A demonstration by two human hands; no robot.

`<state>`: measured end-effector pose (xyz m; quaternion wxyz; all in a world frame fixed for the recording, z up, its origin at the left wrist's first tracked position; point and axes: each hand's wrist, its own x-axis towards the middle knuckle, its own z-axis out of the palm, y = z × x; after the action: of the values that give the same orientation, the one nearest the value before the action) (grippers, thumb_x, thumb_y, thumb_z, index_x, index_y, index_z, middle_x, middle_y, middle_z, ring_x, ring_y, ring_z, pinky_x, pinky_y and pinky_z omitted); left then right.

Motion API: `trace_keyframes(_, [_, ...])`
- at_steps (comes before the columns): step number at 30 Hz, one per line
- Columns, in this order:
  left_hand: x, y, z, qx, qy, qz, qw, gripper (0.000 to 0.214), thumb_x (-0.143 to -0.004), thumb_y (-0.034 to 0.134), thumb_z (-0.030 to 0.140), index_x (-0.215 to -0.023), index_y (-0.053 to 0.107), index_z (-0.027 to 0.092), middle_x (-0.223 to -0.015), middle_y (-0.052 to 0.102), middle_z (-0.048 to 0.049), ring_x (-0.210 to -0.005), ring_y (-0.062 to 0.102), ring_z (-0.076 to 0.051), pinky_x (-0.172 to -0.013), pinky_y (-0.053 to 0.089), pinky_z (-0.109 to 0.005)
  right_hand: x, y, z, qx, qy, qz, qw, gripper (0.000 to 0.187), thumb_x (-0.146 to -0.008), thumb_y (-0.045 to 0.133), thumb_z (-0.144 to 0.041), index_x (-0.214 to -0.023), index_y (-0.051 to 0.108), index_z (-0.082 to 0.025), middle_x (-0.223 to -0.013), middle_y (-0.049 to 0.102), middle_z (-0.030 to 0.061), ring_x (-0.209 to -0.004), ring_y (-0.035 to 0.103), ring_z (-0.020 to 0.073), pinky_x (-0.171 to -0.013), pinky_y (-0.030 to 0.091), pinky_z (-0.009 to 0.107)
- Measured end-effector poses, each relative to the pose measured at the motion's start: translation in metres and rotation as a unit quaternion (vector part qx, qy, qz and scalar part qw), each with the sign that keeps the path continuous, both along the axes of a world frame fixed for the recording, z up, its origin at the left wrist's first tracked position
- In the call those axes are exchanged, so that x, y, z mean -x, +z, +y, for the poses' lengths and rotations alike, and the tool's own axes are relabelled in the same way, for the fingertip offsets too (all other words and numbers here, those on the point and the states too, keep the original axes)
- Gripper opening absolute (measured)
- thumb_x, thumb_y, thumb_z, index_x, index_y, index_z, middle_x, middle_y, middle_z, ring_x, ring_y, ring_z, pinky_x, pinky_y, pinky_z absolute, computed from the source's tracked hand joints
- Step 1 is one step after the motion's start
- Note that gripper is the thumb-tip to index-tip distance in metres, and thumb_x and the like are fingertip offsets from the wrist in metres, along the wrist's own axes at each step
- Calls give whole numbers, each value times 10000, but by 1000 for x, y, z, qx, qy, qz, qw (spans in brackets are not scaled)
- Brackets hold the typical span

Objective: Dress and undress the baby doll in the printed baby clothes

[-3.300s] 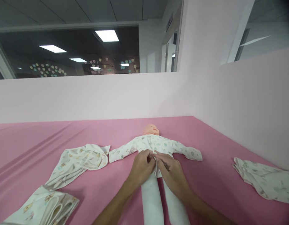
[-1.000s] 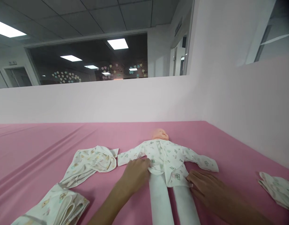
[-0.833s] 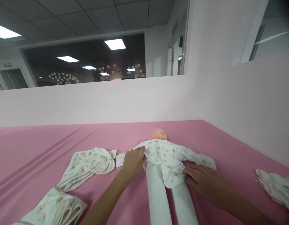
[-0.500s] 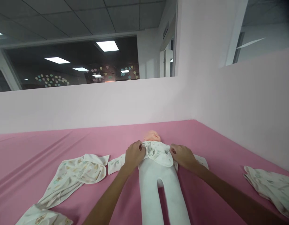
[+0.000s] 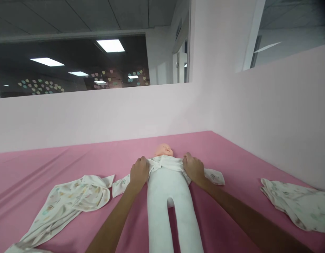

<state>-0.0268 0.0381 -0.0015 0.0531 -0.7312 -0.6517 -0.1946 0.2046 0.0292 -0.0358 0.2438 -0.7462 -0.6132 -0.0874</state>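
A baby doll (image 5: 170, 189) with a white cloth body lies on its back on the pink sheet, its head at the far end. Its white printed baby shirt (image 5: 166, 162) is bunched across the upper chest, and both sleeves stretch out sideways. My left hand (image 5: 140, 172) is closed on the shirt's edge at the doll's shoulder on the left. On the other side, my right hand (image 5: 194, 168) grips the shirt's edge near the opposite shoulder. The fingertips of both hands are partly hidden by the cloth and knuckles.
Crumpled printed baby clothes (image 5: 72, 200) lie to the left on the pink sheet (image 5: 120, 151). A folded printed garment (image 5: 296, 203) rests at the right. White walls (image 5: 104, 116) with windows rise behind and to the right of the bed surface.
Both hands have pulled the shirt's front up toward the doll's head, baring more of the white belly. The camera view has shifted slightly to the right.
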Motion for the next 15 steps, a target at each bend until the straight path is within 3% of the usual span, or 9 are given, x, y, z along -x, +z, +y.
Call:
trace_keyframes(4, [1, -6, -7, -5, 17, 103, 994, 261, -910, 274, 137, -1072, 478, 142, -951, 617, -114, -764, 635, -241, -593, 385, -302, -4, -5, 5, -2, -31, -4, 1000, 314, -957, 291, -203, -1083, 571, -137, -768, 676, 123, -722, 640, 250, -610, 321, 298])
trace_keyframes(7, [1, -9, -13, -27, 12, 133, 991, 312, -930, 265, 159, -1212, 399, 146, -1016, 610, -122, -776, 651, -254, -594, 402, -316, -5, -7, -5, -10, -7, -23, 1000, 309, -967, 287, -214, -1055, 575, -147, -852, 673, 111, -761, 631, 220, -657, 353, 299])
trace_keyframes(10, [6, -11, -23, -32, 6, 178, 983, 339, -916, 226, 102, -1190, 422, 138, -1038, 590, -116, -757, 647, -246, -568, 394, -324, -14, -9, -28, -22, 31, -48, 998, 292, -969, 307, -240, -1046, 582, -179, -982, 644, 84, -867, 599, 195, -753, 369, 293])
trace_keyframes(15, [26, -12, -49, -6, -61, 214, 975, 375, -872, 233, 52, -1065, 531, 173, -1053, 548, -93, -828, 609, -222, -522, 345, -294, -80, -22, -87, -12, 54, -72, 996, 275, -946, 352, -281, -1035, 594, -183, -1047, 587, 79, -922, 545, 194, -838, 361, 313])
